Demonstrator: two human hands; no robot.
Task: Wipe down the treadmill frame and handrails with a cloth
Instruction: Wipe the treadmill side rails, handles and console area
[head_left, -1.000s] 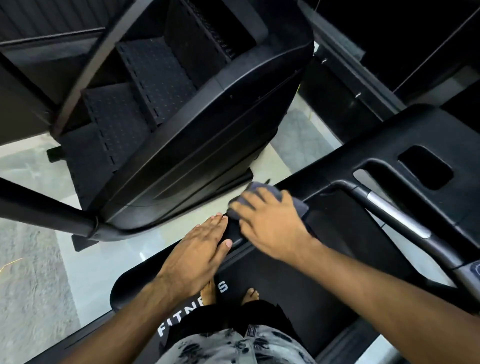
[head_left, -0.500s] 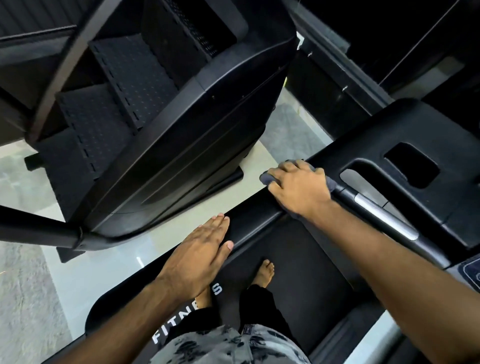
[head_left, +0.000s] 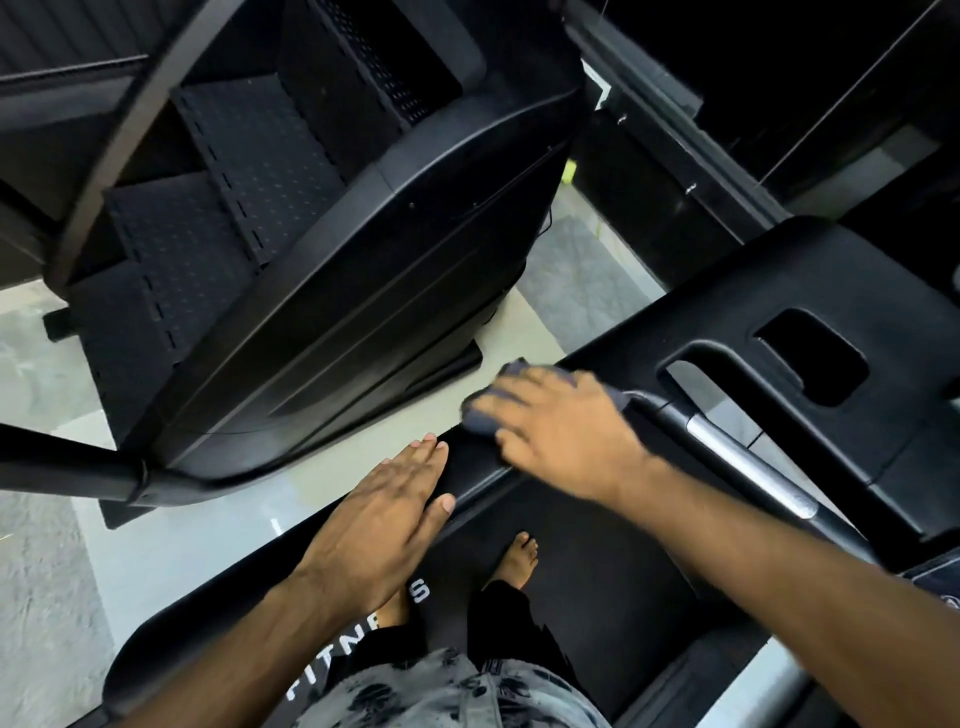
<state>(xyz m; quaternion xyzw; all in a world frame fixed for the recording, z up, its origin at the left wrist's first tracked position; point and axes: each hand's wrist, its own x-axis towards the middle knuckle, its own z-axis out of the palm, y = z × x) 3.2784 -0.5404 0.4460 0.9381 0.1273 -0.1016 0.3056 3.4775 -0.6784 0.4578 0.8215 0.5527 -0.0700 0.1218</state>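
Filling the space beyond the left hand (head_left: 384, 514) is a large black stair-climbing machine with dotted steps (head_left: 311, 260), which stands on a pale glossy floor (head_left: 208, 519). Under both hands runs the black plastic side rail of the treadmill (head_left: 467, 467). It widens beyond the right hand (head_left: 561, 436) into a black moulded console body (head_left: 779, 280), and a black grip bar with a silver band (head_left: 737, 457) lies just to the right of that hand. Below the hands is the black running belt with white letters (head_left: 597, 571).

The left hand lies flat on the rail with its fingers straight and together, and it holds nothing. The right hand is blurred; its fingers are spread and almost straight, and they press a small grey-blue cloth (head_left: 485, 415) onto the rail. The cloth shows at the fingertips, just beyond the left hand. A bare foot (head_left: 519, 556) stands on the belt between the forearms.
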